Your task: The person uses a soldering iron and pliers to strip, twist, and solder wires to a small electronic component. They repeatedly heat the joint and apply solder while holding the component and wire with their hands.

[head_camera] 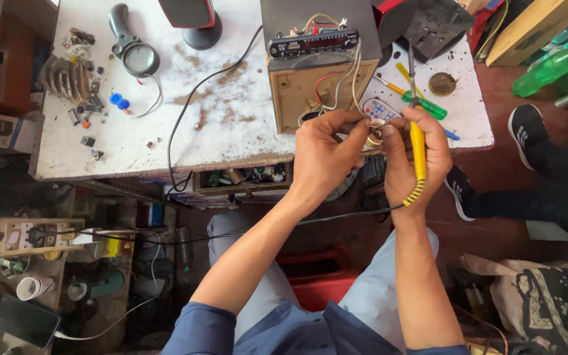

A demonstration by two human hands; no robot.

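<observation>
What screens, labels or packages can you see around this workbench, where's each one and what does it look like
Display strip: top of the wooden speaker box on the table, long black panel with buttons, wires trailing.
Small remote: on the table beside the right hand, white with coloured buttons.
Phone: lower left shelf, flat dark rectangle, screen off, cable attached.
Green bottle: far right, lying down, label unclear.

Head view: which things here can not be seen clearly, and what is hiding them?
- Small round part, head view: mostly covered by fingers of the left hand and right hand; its kind is unclear.
- Soldering iron: its tip blends into the clutter behind.
- Open drawer under the table: contents too small and dark.
- Green bottle: cut off by the right edge.
- Another person's leg: cut off by the right edge.
</observation>
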